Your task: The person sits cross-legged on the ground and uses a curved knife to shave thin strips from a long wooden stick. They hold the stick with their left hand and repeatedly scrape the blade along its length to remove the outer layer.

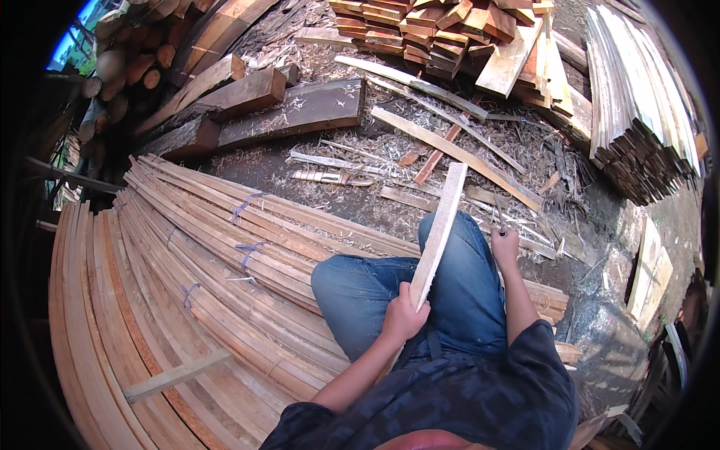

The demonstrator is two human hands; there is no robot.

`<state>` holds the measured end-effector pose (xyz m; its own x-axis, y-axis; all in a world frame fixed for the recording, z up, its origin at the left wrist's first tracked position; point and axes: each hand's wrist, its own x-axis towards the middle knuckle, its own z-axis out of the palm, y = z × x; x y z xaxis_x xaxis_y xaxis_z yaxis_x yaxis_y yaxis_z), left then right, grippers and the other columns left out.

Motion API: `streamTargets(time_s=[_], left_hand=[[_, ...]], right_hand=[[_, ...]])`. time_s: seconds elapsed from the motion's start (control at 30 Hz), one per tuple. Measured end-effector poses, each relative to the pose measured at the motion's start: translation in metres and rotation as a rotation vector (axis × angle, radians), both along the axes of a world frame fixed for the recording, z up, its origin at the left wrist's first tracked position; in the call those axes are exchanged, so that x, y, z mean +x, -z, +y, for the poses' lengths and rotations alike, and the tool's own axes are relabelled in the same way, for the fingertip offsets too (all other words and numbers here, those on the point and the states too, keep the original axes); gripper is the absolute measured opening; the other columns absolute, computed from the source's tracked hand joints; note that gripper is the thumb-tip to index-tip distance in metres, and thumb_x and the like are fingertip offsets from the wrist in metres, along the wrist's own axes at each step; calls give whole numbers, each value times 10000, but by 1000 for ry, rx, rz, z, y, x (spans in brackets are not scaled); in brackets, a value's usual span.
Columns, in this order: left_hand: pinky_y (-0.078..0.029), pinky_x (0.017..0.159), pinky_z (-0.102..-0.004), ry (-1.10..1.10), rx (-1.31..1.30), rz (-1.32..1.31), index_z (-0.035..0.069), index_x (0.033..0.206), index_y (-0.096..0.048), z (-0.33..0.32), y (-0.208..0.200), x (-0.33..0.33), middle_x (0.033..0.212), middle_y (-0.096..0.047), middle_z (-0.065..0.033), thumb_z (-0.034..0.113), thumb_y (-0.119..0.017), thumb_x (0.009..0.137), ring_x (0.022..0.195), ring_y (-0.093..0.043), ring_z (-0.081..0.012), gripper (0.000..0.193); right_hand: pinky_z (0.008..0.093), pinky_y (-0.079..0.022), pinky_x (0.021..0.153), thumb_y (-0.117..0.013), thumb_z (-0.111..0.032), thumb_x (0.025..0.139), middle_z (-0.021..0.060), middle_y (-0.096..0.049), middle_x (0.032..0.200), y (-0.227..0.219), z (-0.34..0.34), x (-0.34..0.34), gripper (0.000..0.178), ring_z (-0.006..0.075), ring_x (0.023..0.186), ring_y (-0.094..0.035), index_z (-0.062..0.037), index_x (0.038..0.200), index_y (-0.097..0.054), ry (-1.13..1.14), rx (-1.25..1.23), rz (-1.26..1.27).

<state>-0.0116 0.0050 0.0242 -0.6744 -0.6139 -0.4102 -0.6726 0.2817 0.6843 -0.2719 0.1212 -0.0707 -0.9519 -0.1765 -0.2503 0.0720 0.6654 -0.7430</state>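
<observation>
The left hand [406,313] is closed around a long, flat wood strip [439,236]. The strip leans up from the lap, over the right knee. The right hand [505,247] is wrapped around a thin, dark tool [501,218], well apart from the strip; I cannot tell what kind it is. This looks like the step of holding the strip ready. Using the tool on it calls for a steady left hand. Long strips tied in bundles [247,247] lie on the left. Loose boards [461,159] and wood shavings [375,142] clutter the ground in front, and a big plank pile [442,30] stands behind them.
</observation>
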Motion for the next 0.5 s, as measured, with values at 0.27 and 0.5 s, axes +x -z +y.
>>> streamTargets(time_s=[0.27,0.5], left_hand=[[-480,711,-553,-11,-24,54,32,1041,-408,0,1,4,846,-623,-304,266,-640,801,820,-601,-497,408],[-476,714,-563,-4,-11,73,39,1024,-401,1,1,0,849,-622,-305,272,-634,806,825,-596,-500,395]], right_hand=[[444,-466,618,-682,-291,789,262,-592,631,-42,-42,27,332,395,623,-608,36,733,-671,-193,-148,132],[461,-479,606,-674,-258,748,212,-609,635,-68,-48,38,237,403,625,-604,-23,733,-692,-391,60,311]])
